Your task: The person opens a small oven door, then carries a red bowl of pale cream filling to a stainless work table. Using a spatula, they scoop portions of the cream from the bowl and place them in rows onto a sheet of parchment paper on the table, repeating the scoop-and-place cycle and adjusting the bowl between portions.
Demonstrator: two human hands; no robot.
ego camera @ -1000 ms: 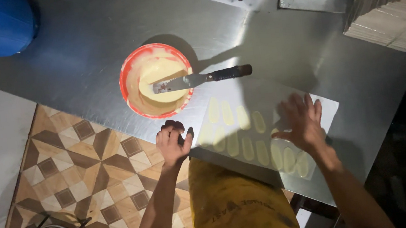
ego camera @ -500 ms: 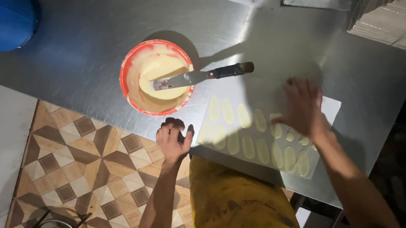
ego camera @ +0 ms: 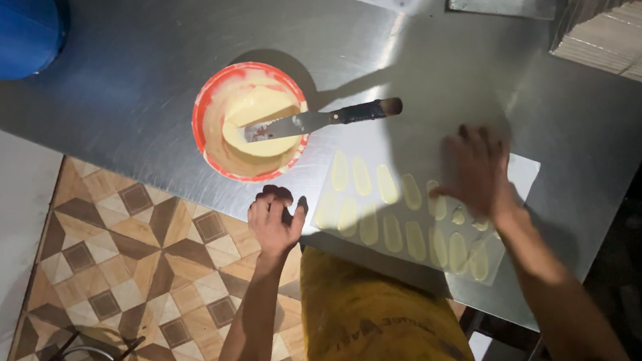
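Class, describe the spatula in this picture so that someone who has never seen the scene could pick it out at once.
Start at the steel table and find the round red bowl of pale cream near its front edge. The spatula lies across the bowl's right rim, blade in the cream, dark handle pointing right. It is the only tool there, just beyond the mould tray under the right hand.

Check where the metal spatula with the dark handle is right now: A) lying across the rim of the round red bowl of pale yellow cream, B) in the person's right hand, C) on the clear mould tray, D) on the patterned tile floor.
A: the metal spatula rests across the red bowl, blade over the cream, with neither hand touching it.
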